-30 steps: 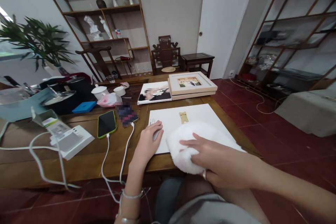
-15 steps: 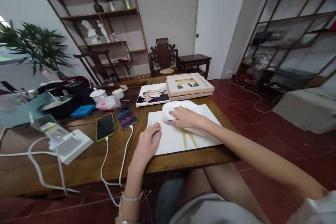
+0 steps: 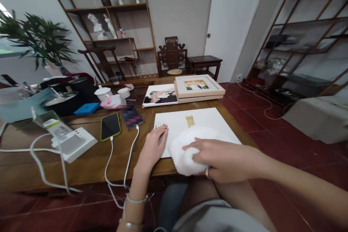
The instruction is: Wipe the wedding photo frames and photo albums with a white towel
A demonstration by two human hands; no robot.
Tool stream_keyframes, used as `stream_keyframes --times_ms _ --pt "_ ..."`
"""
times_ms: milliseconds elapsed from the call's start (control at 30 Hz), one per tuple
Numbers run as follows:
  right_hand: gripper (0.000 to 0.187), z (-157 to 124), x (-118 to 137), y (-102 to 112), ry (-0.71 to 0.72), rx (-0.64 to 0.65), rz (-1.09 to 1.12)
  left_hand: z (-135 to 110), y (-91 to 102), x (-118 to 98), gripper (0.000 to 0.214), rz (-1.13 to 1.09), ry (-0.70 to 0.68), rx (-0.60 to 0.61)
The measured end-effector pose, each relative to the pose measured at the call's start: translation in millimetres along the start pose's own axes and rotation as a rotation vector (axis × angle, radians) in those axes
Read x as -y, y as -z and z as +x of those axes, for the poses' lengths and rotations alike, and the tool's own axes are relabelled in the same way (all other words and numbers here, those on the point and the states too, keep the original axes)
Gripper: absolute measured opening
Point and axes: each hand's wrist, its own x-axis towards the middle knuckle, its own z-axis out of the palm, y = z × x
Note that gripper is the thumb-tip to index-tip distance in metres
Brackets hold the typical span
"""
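Note:
A white board (image 3: pixel 206 121) with a small tan figure printed on it lies flat at the near edge of the wooden table (image 3: pixel 89 163). My left hand (image 3: pixel 153 144) rests on the board's left edge, its fingers stretched out flat. My right hand (image 3: pixel 217 157) grips a fluffy white cloth (image 3: pixel 185 148) and presses it onto the board's near part, at the table edge. The cloth covers the lower half of the print.
Beyond the board sit a stack of light wood picture frames (image 3: pixel 198 87) and a photo print (image 3: pixel 160 96). To the left lie a green-cased phone (image 3: pixel 110 126), charging cables (image 3: pixel 119 166), a white box (image 3: pixel 72 144), cups, black pots and a potted plant (image 3: pixel 35 41). Shelves line both walls.
My right hand has drawn the cloth back from the board's far end to its near edge, after pushing it away half a second before. The left hand has stayed put.

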Motion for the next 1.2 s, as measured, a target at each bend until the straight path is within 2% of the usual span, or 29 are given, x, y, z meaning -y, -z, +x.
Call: stream_keyframes --times_ms 100,233,300,367,433,500,600,700,800,933,1067,1200 --pt "0.021 12.0 -22.2 4.5 -0.069 -0.012 -0.070 -0.5 -0.3 -0.8 0.028 0.002 0.001 0.001" --pt "0.034 42.8 -56.7 4.9 -0.209 -0.127 -0.145 -0.8 1.9 -5.7 0.033 0.013 0.014 0.001" --pt "0.030 60.2 -64.4 2.5 -0.250 -0.170 -0.169 -1.0 3.9 -8.8 0.035 -0.014 0.006 -0.035" --pt "0.025 74.9 -61.3 -1.9 -0.250 -0.215 -0.205 -1.5 6.1 -11.3 0.038 -0.050 0.001 -0.076" --pt "0.024 83.6 -49.0 -8.3 -0.160 -0.244 -0.238 -2.4 8.0 -12.1 0.041 -0.074 0.010 -0.095" --pt "0.023 84.3 -32.1 -15.2 0.003 -0.232 -0.246 -3.2 9.3 -11.1 0.044 -0.099 0.017 -0.101" --pt "0.022 70.5 -10.2 -22.2 0.189 -0.189 -0.215 -4.0 10.1 -7.6 0.049 -0.136 -0.009 -0.116" --pt "0.022 48.5 -0.4 -21.5 0.261 -0.140 -0.163 -4.1 9.6 -6.1 0.050 -0.130 -0.024 -0.100" --pt "0.023 32.1 -1.3 -14.5 0.192 -0.103 -0.139 -3.7 8.4 -7.9 0.047 -0.102 0.005 -0.049" --pt "0.021 29.7 -17.0 -4.5 -0.030 -0.073 -0.178 -2.5 5.9 -9.5 0.042 -0.032 0.030 -0.017" --pt "0.032 44.5 -47.6 1.7 -0.212 -0.115 -0.227 -2.0 3.2 -7.2 0.033 0.048 0.028 0.011" --pt "0.039 72.0 -74.6 11.7 -0.244 -0.164 -0.202 -2.2 1.8 -4.5 0.030 0.078 0.022 0.010"
